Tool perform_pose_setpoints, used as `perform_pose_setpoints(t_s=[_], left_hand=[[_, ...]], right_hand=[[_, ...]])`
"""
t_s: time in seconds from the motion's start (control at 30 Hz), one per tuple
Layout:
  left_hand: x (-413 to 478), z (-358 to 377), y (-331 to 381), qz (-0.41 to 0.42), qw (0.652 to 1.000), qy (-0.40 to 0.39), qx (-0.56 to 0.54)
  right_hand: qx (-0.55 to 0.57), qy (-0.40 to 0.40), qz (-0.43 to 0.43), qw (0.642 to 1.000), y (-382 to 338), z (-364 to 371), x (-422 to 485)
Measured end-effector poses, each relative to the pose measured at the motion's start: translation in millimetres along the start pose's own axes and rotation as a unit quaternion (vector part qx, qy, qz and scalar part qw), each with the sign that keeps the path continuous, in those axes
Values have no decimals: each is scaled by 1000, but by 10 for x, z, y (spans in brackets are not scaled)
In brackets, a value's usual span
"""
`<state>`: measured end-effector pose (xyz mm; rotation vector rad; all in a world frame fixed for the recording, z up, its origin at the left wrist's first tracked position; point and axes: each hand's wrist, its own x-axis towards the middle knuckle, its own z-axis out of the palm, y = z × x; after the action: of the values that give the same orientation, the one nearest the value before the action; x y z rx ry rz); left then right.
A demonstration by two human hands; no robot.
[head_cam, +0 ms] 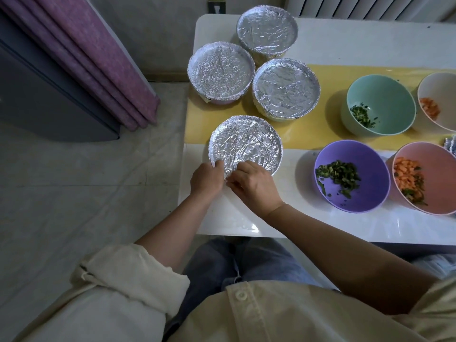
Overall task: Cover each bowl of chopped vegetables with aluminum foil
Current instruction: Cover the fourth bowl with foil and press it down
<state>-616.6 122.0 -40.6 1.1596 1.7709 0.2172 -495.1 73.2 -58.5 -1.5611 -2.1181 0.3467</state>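
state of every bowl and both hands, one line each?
near bowl: foil on, hands at rim.
far bowl: foil-covered.
left bowl: foil-covered.
middle bowl: foil-covered.
green bowl: uncovered, chopped greens.
white bowl: uncovered, diced carrot.
purple bowl: uncovered, chopped greens.
pink bowl: uncovered, carrot and greens.
left hand: pinches near bowl's foil.
right hand: pinches same foil.
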Motion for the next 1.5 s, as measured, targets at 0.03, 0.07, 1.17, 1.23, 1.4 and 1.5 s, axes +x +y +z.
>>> perform_pose_setpoints(t_s=[0.03, 0.07, 1.17, 1.23, 1.4, 1.5], left_hand=[[-16, 31, -37, -6, 1000, -15, -9], [-18, 68, -90, -7, 999, -28, -14], [-61, 48, -67, -29, 994, -82, -66], [-8, 54, -99, -15, 995, -81, -58], [-84, 15, -53, -27, 995, -76, -58], [-189, 8, -29, -37, 993, -87, -76]], right_hand=[[8, -9, 1, 1000, 2, 0, 0], [18, -20, -2, 1000, 17, -11, -6], [-38, -32, -80, 996, 251, -175, -96], [-37, -22, -83, 996, 214, -131, -75], [-31, -19, -82, 996, 163, -75, -31], [-31, -18, -75, 997, 169, -95, -18]])
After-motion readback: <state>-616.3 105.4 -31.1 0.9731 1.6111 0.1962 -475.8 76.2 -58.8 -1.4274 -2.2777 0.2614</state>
